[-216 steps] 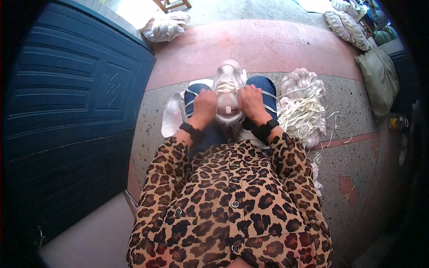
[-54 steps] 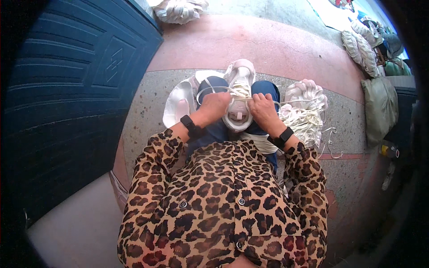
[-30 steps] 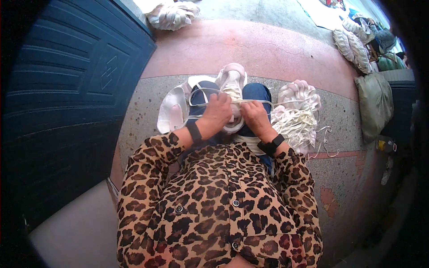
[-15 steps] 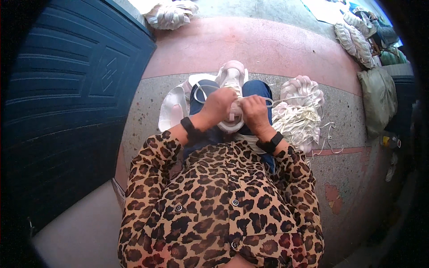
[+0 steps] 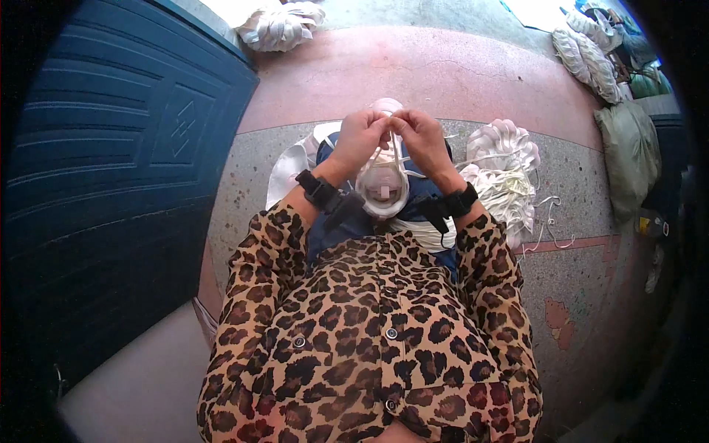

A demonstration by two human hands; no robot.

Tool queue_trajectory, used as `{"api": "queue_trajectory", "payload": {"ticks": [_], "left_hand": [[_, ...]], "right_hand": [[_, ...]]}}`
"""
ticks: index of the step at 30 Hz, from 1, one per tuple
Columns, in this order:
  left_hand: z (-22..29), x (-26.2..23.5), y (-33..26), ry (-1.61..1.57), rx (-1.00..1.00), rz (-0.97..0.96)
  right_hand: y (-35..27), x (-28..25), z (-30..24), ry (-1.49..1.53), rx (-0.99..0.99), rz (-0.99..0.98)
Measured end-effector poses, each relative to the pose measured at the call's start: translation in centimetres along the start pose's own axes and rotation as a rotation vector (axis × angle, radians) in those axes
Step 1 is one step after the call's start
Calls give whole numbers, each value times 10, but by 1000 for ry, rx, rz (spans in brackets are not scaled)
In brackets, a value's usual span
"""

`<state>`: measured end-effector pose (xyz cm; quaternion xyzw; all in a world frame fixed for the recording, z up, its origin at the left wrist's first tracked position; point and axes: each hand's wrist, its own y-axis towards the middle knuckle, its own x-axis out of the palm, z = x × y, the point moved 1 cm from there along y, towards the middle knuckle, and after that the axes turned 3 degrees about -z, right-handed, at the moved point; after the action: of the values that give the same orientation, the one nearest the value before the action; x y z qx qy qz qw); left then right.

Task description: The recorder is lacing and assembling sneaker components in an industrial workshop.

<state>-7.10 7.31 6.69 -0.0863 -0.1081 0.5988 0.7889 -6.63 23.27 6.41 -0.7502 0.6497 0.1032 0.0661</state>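
Note:
A white shoe (image 5: 382, 188) rests sole-down on my lap between my knees, its opening facing me. My left hand (image 5: 360, 138) and my right hand (image 5: 423, 138) meet just above its toe end, fingers pinched on a thin white cord (image 5: 397, 155) that runs down to the shoe. Both wrists wear black bands. My leopard-print sleeves come in from the lower edge.
A heap of white shoe parts and loose cords (image 5: 502, 173) lies on the speckled floor to my right. More white pieces (image 5: 292, 166) lie left of my knee. A blue panelled door (image 5: 111, 162) fills the left; sacks (image 5: 631, 151) stand at the right.
Both hands have risen from the shoe's middle to its far end and now pinch the cord together. The view has shifted slightly.

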Motion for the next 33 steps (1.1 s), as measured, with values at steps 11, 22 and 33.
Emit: {"api": "queue_trajectory", "payload": {"ticks": [11, 22, 33], "left_hand": [[-7, -24, 40, 606, 87, 8], [-210, -294, -136, 1071, -307, 621], [-157, -304, -132, 1156, -502, 601]], "right_hand": [[21, 0, 37, -136, 26, 70], [-94, -47, 128, -274, 88, 180], [-86, 35, 37, -370, -291, -71]]}}
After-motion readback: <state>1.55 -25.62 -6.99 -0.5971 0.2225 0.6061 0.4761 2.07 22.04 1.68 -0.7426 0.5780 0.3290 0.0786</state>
